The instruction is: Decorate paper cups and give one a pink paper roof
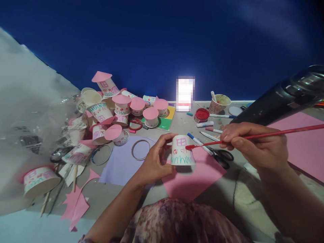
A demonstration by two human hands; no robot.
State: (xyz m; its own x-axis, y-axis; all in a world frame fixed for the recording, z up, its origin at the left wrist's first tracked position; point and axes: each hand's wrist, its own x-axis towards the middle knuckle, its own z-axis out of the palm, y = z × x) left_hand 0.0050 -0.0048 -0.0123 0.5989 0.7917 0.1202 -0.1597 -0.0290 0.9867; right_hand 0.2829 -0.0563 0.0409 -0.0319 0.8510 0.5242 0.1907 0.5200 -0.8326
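Observation:
My left hand (154, 158) is wrapped round an upturned white paper cup (182, 151) with a pink window and green zigzag lines drawn on it. It holds the cup just above a pink paper sheet (196, 179). My right hand (253, 145) pinches a long red paintbrush (255, 136). The brush's red-tipped bristles touch the cup's right side.
A heap of decorated cups with pink cone roofs (118, 111) lies at the left. A red paint pot (201, 115), markers (210, 130), black scissors (222, 157), a lilac sheet (121, 163), tape rings (141, 149) and another pink sheet (303, 145) lie around. A dark cylinder (283, 98) reaches in at right.

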